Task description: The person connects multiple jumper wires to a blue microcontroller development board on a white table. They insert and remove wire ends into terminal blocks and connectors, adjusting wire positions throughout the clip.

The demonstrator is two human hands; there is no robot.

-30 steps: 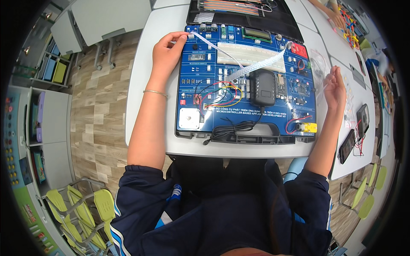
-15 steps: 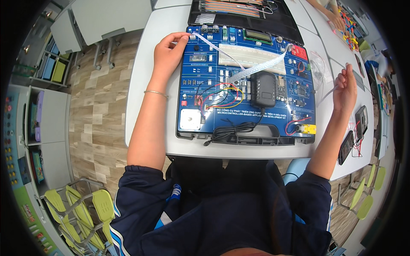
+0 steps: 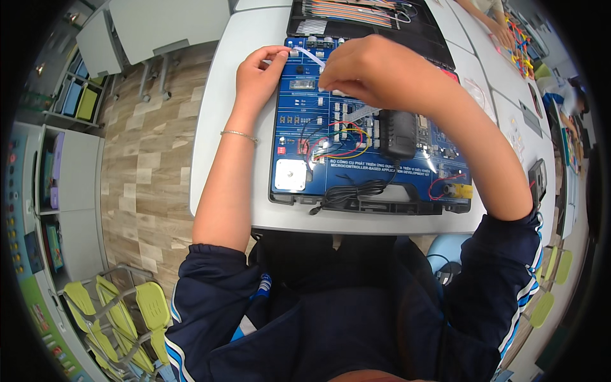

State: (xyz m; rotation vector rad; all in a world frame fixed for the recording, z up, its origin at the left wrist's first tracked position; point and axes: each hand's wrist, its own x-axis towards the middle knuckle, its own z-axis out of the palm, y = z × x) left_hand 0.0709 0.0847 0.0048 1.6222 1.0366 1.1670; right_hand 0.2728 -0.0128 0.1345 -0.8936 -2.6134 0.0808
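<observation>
My left hand [image 3: 262, 71] is at the upper left corner of a blue electronics kit board [image 3: 302, 137]. Its thumb and index finger pinch the end of a white ribbon cable [image 3: 310, 56] beside a small white connector. My right hand [image 3: 372, 73] is over the upper middle of the board, covering most of the white breadboard. Its fingers are curled together, with the tips near the cable; whatever they hold is hidden. A grey stretch of ribbon [image 3: 364, 113] shows below this hand. A black power adapter [image 3: 398, 135] lies on the board, near thin coloured jumper wires [image 3: 347, 143].
The open black case lid [image 3: 439, 41] holds striped jumper wires [image 3: 350, 14]. A coiled black cord [image 3: 350, 193] hangs at the case handle. To the right are a black device [image 3: 538, 175] and another person's hand [image 3: 499, 32] by coloured sticks [image 3: 522, 51]. Green chairs [image 3: 118, 312] stand lower left.
My right hand has swung in from the table's right side to above the board, near the left hand. My left hand keeps its pinch at the corner. The view has shifted slightly.
</observation>
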